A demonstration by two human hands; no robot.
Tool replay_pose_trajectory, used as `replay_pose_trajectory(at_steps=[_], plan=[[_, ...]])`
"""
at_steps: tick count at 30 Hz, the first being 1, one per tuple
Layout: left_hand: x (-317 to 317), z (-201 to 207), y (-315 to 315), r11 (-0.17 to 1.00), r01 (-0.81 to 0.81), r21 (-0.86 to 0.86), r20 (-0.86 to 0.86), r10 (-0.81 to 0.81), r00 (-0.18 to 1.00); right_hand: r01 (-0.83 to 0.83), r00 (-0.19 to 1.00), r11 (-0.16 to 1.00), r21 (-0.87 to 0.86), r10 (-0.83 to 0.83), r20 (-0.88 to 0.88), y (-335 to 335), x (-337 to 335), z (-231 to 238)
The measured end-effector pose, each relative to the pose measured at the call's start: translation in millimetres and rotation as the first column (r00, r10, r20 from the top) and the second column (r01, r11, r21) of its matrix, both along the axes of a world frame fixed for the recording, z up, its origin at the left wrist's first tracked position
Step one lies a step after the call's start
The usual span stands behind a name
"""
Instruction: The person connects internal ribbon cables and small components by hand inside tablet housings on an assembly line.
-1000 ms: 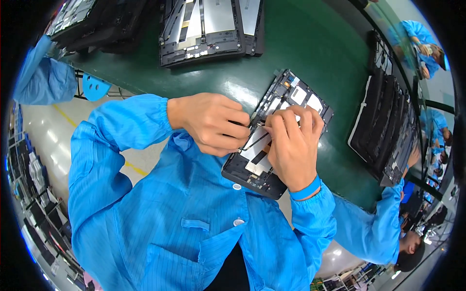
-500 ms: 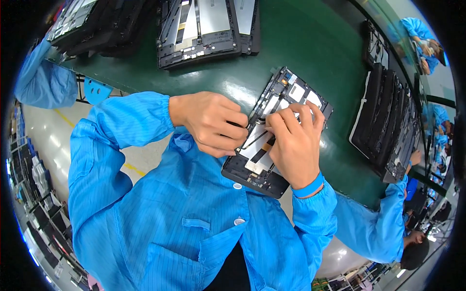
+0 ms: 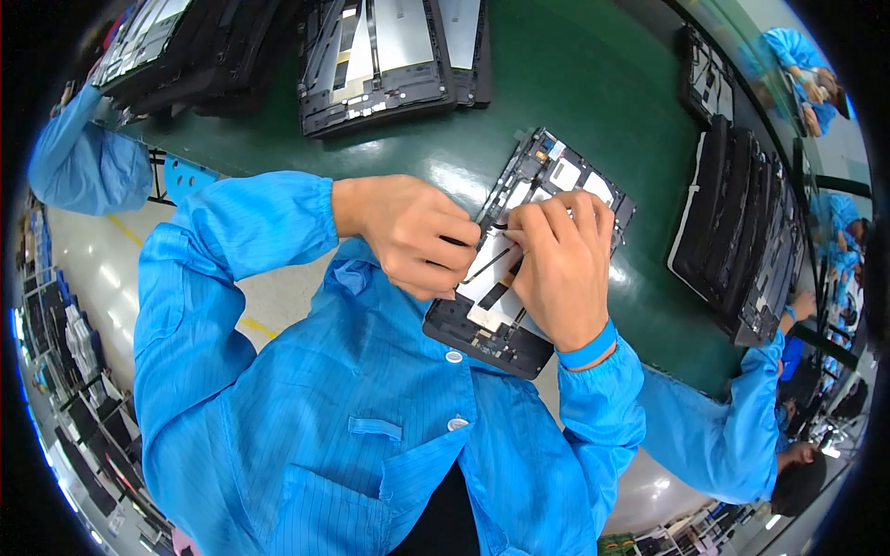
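The opened black rectangular electronic device with silver inner plates slants across mid-frame over the glossy green surface. The left hand's curled fingers meet its left edge, seemingly steadying it; the right hand's bunch over its middle. Whether either pinches anything, I cannot tell.

- On my feed, my left arm bends at the elbow, its forearm running nearly level toward the middle.
- My left hand shows me its back, fingers curled inward.
- My right arm comes up from below.
- My right hand leans left, back up, fingers bent.
- Both hands sit near each other, apart; I can't make out either grip.
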State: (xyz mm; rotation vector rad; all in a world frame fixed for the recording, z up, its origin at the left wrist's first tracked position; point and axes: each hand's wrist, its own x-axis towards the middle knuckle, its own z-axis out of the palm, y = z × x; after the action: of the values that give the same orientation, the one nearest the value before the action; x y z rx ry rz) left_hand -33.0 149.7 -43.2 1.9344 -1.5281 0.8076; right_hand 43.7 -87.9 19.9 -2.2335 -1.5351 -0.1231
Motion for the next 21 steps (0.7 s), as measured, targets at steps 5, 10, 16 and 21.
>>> replay_pose_trajectory(at_steps=[5, 10, 16, 21], plan=[[8.2, 1.7, 4.1, 1.000, -0.008, -0.024, -0.068, 0.006, 0.998, 0.038, 0.993, 0.999, 0.030, -0.034, -0.116, -2.2, 6.2, -7.5], [21.0, 6.4, 10.2, 0.997, -0.065, 0.032, -0.057, 0.067, 0.996, 0.022, 0.994, 0.998, 0.051, -0.016, -0.112, -0.9, 10.9, -9.0], [29.3, 4.5, 14.5, 0.997, -0.076, 0.029, -0.007, 0.077, 0.997, 0.039, 0.992, 0.997, 0.068, -0.031, -0.118, 1.6, 14.0, -9.6], [32.1, 3.4, 14.4, 0.997, -0.080, 0.014, 0.001, 0.080, 0.997, 0.055, 0.990, 0.996, 0.065, -0.046, -0.135, 2.5, 14.3, -9.4]])
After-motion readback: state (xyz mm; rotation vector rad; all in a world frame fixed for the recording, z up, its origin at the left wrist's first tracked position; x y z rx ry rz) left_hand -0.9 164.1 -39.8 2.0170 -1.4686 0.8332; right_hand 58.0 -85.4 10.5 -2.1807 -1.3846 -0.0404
